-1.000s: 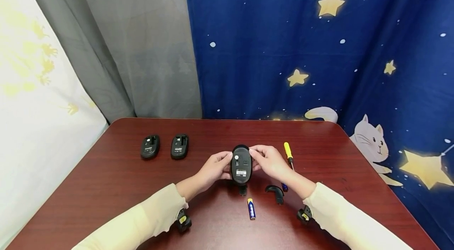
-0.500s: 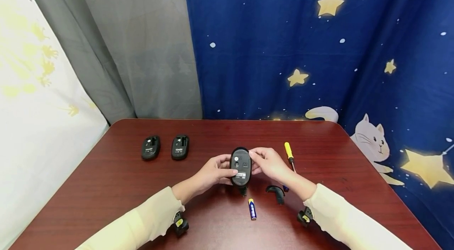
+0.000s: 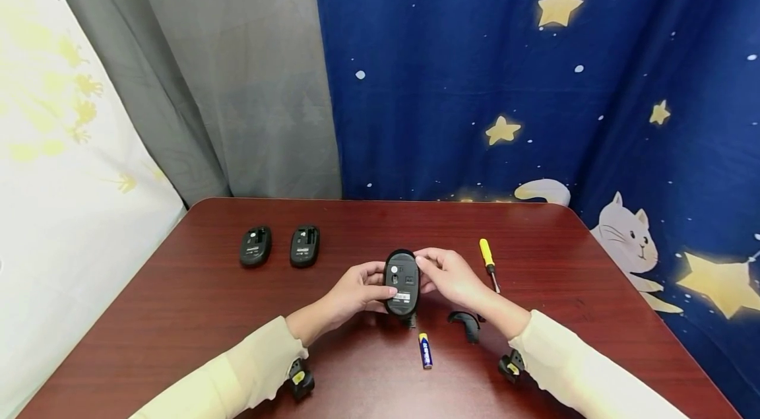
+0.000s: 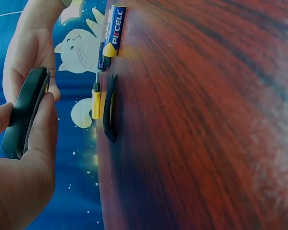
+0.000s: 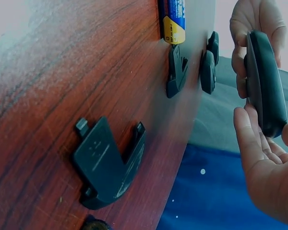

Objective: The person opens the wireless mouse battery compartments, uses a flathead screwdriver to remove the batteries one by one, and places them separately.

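Observation:
Above the table, both hands hold a black computer mouse (image 3: 402, 282), its underside with a white label facing the head camera. My left hand (image 3: 358, 288) grips the left side, thumb over the underside, fingers behind. At the upper right edge, my right hand (image 3: 449, 275) pinches the mouse between thumb and fingers. A black battery cover (image 5: 108, 165) with small tabs lies on the table near the right hand. Partly hidden behind the mouse in the head view is another black cover (image 5: 176, 72). Closer to the person lies a blue and yellow battery (image 3: 425, 351).
Two more black mice, one on the left (image 3: 256, 247) and one beside it (image 3: 305, 246), lie upside down with battery bays uncovered. A yellow-handled screwdriver (image 3: 486, 253) lies beyond the right forearm. Curtains hang behind the table (image 3: 178, 326).
My left hand has slid down the mouse's side, its thumb moving from the upper left edge onto the lower underside. The right hand keeps its pinch at the upper right.

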